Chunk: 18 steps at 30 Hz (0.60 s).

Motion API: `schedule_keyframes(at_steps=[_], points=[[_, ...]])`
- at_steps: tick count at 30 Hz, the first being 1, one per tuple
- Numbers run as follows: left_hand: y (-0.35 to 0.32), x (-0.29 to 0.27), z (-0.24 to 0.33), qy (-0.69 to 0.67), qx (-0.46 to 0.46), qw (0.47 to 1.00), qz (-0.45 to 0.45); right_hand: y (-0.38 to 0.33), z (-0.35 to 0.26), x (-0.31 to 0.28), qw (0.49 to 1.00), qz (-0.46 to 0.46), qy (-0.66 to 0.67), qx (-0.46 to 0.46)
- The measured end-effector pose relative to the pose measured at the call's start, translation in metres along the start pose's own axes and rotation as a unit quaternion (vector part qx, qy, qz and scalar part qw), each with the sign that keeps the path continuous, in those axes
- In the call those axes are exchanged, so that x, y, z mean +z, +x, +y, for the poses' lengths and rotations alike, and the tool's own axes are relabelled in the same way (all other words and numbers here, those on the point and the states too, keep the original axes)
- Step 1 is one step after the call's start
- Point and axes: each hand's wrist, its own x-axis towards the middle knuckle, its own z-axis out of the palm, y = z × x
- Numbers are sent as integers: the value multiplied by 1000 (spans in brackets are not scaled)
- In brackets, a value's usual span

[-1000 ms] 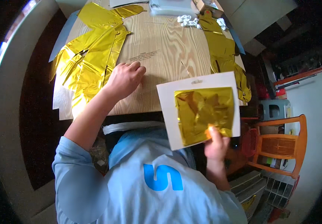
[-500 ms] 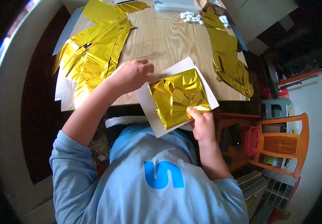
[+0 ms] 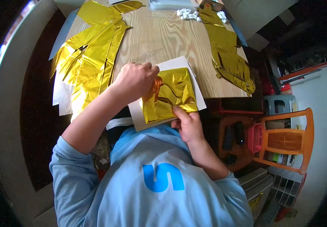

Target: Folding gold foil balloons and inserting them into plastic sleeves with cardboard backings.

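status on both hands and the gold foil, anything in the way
Right hand pinching folded gold foil against white card. Left hand curled at foil's upper left corner, contact unclear. Left hand partly covering foil.

Since a second ago, the right hand [image 3: 189,123] has carried the white card [image 3: 175,62] and its folded gold foil [image 3: 171,90] leftward, turning them counterclockwise. The left hand [image 3: 137,80], then apart, is now at the foil's upper left, probably touching it.
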Motion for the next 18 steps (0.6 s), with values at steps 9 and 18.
schedule_keyframes(at_steps=[9,18], points=[[-24,-5,16,2,108,993,56,0,3,-2,995,0,83,52],[-65,-4,12,-170,-135,909,355,-13,17,1,995,-44,87,35]])
